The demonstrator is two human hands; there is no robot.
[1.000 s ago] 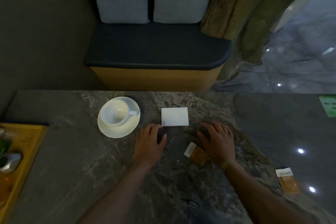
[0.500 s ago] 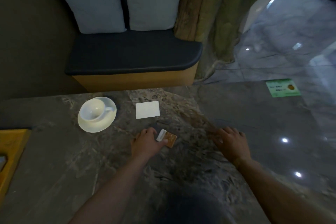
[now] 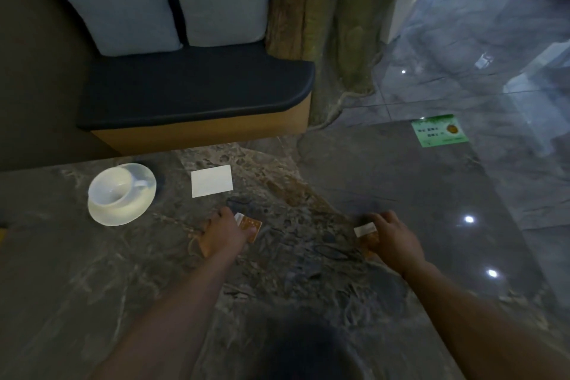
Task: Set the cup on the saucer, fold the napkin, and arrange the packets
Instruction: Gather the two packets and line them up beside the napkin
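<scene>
A white cup (image 3: 115,187) stands on a white saucer (image 3: 123,211) at the far left of the dark stone table (image 3: 92,271). To its right lies a folded white napkin (image 3: 211,180), flat. My left hand (image 3: 223,233) rests on the table with its fingers on an orange packet (image 3: 250,227) with a white end. My right hand (image 3: 393,241) grips a second orange packet (image 3: 367,233) with a white end, low over the table's right part.
A dark cushioned bench (image 3: 191,99) with two grey pillows (image 3: 160,0) stands beyond the table's far edge. A green card (image 3: 439,130) lies at the far right of the table. Shiny floor stretches to the right.
My right hand has reached right and taken hold of the second packet. My left hand stays on the first packet. The view has swung to the right.
</scene>
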